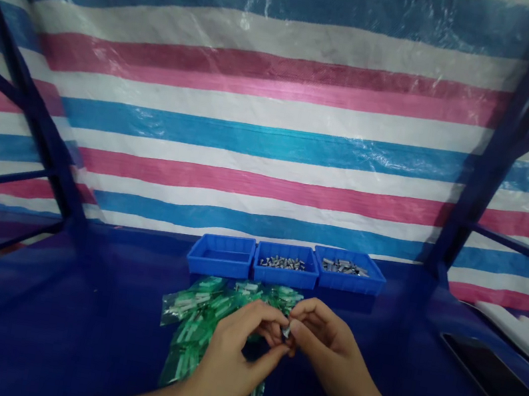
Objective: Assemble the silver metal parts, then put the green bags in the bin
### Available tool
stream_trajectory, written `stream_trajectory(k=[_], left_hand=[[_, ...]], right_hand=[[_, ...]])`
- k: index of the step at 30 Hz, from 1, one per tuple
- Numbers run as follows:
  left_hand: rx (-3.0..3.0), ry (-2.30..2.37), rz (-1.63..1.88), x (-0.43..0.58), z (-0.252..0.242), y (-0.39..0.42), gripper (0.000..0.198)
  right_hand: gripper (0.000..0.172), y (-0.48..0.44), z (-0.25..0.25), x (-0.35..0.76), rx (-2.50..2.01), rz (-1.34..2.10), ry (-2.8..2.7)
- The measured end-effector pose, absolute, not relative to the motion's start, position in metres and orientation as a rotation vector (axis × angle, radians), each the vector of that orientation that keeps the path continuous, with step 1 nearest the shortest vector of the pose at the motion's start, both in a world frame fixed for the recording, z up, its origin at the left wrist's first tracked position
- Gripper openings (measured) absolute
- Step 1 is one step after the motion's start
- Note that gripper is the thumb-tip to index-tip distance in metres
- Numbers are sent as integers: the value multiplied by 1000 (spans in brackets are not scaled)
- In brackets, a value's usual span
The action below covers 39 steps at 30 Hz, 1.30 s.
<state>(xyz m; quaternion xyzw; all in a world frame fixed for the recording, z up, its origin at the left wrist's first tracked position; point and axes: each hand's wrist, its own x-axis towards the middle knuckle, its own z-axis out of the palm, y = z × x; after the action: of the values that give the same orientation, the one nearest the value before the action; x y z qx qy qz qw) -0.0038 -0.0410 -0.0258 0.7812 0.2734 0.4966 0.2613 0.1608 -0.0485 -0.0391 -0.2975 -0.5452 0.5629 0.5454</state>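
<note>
My left hand point(239, 349) and my right hand point(328, 344) meet above the near middle of the table. Between their fingertips is a small silvery metal piece point(286, 330), partly covered by the fingers, so its exact kind cannot be made out. Both hands are closed in a pinch around it. Under and behind my left hand lies a spread of clear plastic packets with green and white contents point(194, 331). Just beyond them stand a middle blue bin point(284, 278) with many small metal parts point(283, 262) and a right blue bin point(352, 283) with flatter metal pieces point(344, 266).
A third blue bin point(218, 267) stands at the left of the row. At the right lie a dark phone-like slab point(499, 386) and a white long device point(520, 333). Blue metal posts point(489, 154) frame both sides, with a striped plastic sheet point(274, 139) behind the blue table point(119, 336).
</note>
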Motion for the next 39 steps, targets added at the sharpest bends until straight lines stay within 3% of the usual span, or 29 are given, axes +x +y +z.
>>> stream_trajectory(k=[14,20,24,28,33,37,39], left_hand=[[2264,722,1499,-2,-11,-40,17],[2483,862,1402,9,14,34,17],[2497,984,1300,18,9,73,32],[2504,1044,1246,11,-1,55,35],[2479,1022,1222,-11,-5,2,31],[2379,1021,1292,-18,-10,-14,25],[2339,1019,1325,-18,-12,-16,24]], right_hand=[[24,-47,-48,159,-627,1475,-1300],[34,-14,-56,180,-844,1238,-1330],[25,0,-58,195,-968,1113,-1470],[9,-7,-55,195,-1084,759,-1848],[15,-18,-55,179,-1207,320,-2141],[5,-14,-61,173,-1255,242,-2169],[10,-10,-63,174,-1252,260,-2150]])
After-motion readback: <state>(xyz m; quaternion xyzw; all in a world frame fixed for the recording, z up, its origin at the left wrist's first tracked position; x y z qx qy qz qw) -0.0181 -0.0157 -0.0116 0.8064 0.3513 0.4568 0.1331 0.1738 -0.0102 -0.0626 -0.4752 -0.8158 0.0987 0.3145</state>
